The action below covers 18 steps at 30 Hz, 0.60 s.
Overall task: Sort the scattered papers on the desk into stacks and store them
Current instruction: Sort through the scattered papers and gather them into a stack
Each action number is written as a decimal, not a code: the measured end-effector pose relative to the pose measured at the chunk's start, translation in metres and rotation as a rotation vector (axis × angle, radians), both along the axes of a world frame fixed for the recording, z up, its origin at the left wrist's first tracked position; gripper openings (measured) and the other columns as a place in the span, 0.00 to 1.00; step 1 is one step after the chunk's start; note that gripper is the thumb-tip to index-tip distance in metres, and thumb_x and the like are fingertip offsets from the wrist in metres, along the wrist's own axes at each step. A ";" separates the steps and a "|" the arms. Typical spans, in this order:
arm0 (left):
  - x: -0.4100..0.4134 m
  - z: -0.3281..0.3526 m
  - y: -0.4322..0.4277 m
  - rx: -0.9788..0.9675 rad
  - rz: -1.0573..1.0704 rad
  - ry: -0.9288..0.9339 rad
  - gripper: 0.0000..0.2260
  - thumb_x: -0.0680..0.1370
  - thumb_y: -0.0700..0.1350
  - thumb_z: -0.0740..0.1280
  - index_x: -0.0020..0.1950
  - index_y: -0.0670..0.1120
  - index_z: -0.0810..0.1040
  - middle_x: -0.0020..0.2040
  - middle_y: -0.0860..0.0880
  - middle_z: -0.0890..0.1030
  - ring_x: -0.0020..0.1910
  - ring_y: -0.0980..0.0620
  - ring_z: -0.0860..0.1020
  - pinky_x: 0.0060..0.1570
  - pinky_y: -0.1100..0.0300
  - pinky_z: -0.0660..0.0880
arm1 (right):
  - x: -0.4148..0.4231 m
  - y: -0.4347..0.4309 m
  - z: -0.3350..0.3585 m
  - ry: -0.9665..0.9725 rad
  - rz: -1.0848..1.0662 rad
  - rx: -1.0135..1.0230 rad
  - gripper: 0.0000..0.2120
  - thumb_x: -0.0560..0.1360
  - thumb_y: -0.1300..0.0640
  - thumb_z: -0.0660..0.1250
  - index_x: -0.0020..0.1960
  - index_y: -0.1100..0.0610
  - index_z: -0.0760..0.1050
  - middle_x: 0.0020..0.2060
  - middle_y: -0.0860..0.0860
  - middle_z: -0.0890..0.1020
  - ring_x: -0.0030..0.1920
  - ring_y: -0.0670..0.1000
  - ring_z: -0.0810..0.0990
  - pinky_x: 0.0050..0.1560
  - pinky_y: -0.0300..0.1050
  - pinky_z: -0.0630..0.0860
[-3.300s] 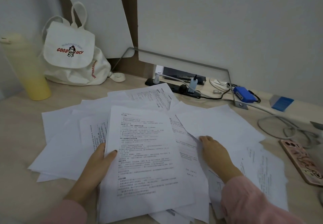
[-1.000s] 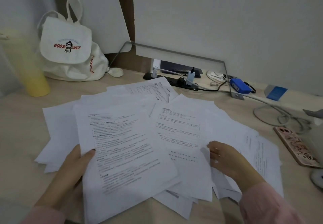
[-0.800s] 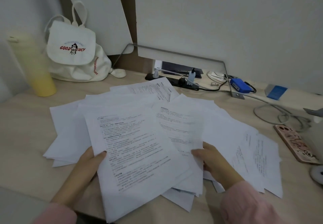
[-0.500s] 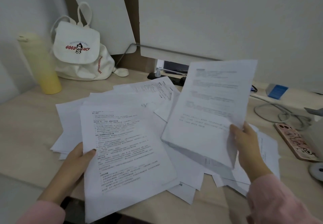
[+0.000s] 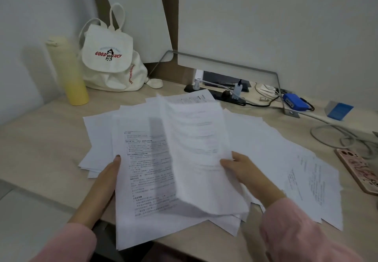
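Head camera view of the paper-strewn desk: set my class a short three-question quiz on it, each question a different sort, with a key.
1. True or false: the yellow bottle stands left of the white backpack.
2. The right hand holds: A a bundle of sheets; B a pen; C a cup.
3. Fill in: the left hand pinches the printed sheet at its ___ edge.
Key: 1 true; 2 A; 3 left.

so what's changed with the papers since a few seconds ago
The right hand gathered a bundle of white printed sheets, lifted it, and now lowers it leftward onto the white text-covered stack whose edge the left hand keeps in its grip. Yellow bottle, white canvas backpack, pink phone: unmoved.
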State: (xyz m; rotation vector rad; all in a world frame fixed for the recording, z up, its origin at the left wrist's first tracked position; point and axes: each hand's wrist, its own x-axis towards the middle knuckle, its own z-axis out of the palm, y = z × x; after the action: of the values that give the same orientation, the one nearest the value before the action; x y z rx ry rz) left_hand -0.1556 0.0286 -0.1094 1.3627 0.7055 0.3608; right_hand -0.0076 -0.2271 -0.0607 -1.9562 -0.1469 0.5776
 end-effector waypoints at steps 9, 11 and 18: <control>0.001 -0.005 0.000 0.029 -0.065 0.051 0.19 0.76 0.53 0.63 0.65 0.47 0.73 0.59 0.50 0.78 0.59 0.48 0.76 0.62 0.51 0.71 | -0.016 0.048 -0.024 -0.135 0.243 -0.203 0.03 0.77 0.57 0.60 0.46 0.53 0.72 0.38 0.47 0.76 0.37 0.45 0.74 0.36 0.35 0.68; -0.003 -0.013 0.002 0.070 -0.080 0.068 0.14 0.77 0.46 0.66 0.62 0.49 0.73 0.54 0.52 0.79 0.58 0.48 0.77 0.58 0.52 0.73 | -0.009 0.043 -0.026 -0.228 0.178 -0.191 0.07 0.76 0.55 0.61 0.53 0.53 0.73 0.39 0.47 0.75 0.38 0.45 0.74 0.37 0.35 0.68; -0.005 -0.012 0.001 0.131 -0.069 0.100 0.12 0.78 0.40 0.63 0.61 0.48 0.72 0.55 0.50 0.79 0.56 0.48 0.77 0.58 0.51 0.72 | 0.032 -0.016 -0.037 -0.607 0.051 -0.717 0.26 0.75 0.51 0.64 0.69 0.59 0.64 0.69 0.61 0.64 0.67 0.61 0.66 0.65 0.50 0.64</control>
State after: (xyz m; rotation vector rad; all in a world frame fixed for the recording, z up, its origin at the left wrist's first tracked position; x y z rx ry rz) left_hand -0.1604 0.0298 -0.1213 1.5335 0.7261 0.2895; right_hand 0.0240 -0.2433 -0.0978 -2.7919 -0.4114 0.0289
